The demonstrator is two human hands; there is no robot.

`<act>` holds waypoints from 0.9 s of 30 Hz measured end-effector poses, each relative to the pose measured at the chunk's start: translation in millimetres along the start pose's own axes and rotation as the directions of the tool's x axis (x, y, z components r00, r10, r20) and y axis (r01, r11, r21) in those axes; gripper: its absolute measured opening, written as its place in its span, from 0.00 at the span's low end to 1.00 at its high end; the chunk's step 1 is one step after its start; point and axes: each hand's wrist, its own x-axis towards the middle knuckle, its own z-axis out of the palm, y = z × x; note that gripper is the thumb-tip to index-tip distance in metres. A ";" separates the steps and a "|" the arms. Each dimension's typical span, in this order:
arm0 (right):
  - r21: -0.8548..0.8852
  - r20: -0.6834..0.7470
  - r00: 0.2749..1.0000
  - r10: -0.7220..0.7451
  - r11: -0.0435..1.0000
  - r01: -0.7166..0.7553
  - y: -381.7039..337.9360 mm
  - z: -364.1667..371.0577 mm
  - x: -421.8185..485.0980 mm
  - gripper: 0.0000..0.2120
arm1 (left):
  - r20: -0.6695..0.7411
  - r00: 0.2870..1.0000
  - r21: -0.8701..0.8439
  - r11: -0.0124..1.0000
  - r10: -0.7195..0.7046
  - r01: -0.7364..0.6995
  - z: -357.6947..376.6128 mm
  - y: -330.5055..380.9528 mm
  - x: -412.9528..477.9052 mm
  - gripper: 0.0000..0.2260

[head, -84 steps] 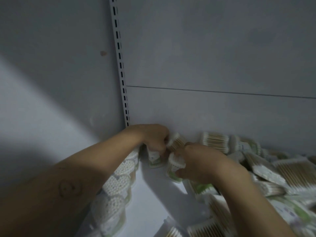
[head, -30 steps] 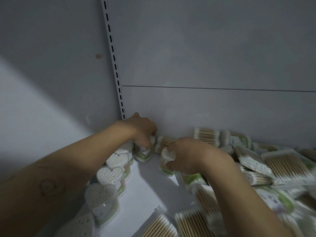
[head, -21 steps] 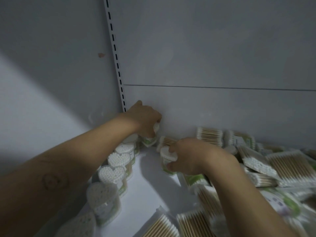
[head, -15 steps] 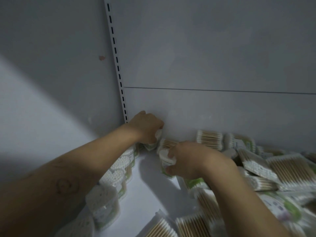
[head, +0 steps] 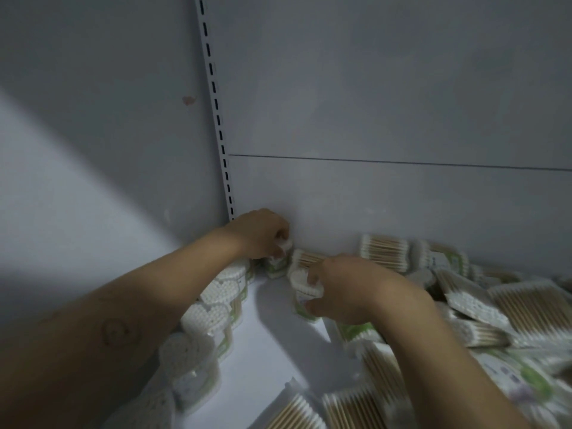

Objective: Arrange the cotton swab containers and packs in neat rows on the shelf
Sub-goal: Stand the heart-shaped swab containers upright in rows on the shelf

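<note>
Along the left side wall (head: 77, 168) of a white shelf (head: 269, 351), a row of clear heart-shaped tubs of white-tipped cotton swabs (head: 213, 311) stands upright, one behind another. The tubs have green labels on their sides and reach from the near edge toward the back corner. A person's bare left forearm (head: 130, 305) crosses above the row and hides part of it. At the far end, the left hand (head: 260, 233) is tucked into the corner, just beside the grey slotted metal upright (head: 216, 113). Its fingers are curled round a small white-topped swab tub (head: 284, 244) that sits close against the grey back panel (head: 387, 103); blur keeps the tub's shape from being made out. A bare strip of shelf separates the row from the right hand (head: 343, 292), which pinches a second heart-shaped tub with a green label (head: 299, 281) between thumb and fingers, white swab tips facing up. Whether its base touches the shelf cannot be told. Just behind that tub, a pack of wooden-stick swabs (head: 305, 258) lies against the back panel. To the right, a loose heap of flat clear packs of wooden-stick cotton swabs (head: 495, 308) sprawls across the shelf, packs overlapping at all angles, some with green-and-white labels. More such packs (head: 309, 410) lie blurred at the near edge, beside the right forearm (head: 433, 351).
</note>
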 end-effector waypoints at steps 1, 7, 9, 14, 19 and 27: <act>-0.001 0.004 1.000 -0.003 1.000 0.003 -0.2 -0.5 -0.4 0.24 | 0.007 1.000 -0.061 0.998 -0.008 0.008 -4.9 -1.1 -3.2 0.16; -0.019 0.024 1.000 0.004 1.000 -0.004 -3.6 -2.4 -0.1 0.24 | -0.052 0.994 -0.175 0.981 -0.092 0.081 -39.5 -19.1 -31.5 0.14; -0.043 0.018 1.000 0.002 0.999 -0.001 -4.7 -2.0 0.6 0.24 | -0.038 0.992 -0.172 0.979 -0.121 0.113 -44.1 -23.8 -40.3 0.14; -0.053 -0.003 1.000 -0.004 0.999 0.004 -6.7 -0.6 1.0 0.24 | 0.041 0.989 -0.143 0.978 -0.145 0.149 -40.2 -24.3 -56.3 0.16; -0.036 -0.013 0.999 -0.032 0.999 0.032 -5.0 -0.6 0.8 0.23 | 0.048 0.995 -0.130 0.987 -0.089 0.095 -34.0 -15.1 -69.1 0.17; 0.176 0.003 0.991 -0.133 0.976 0.130 -4.7 -13.3 -5.8 0.28 | 0.104 0.989 -0.130 0.988 0.101 -0.087 -25.6 18.4 -81.3 0.25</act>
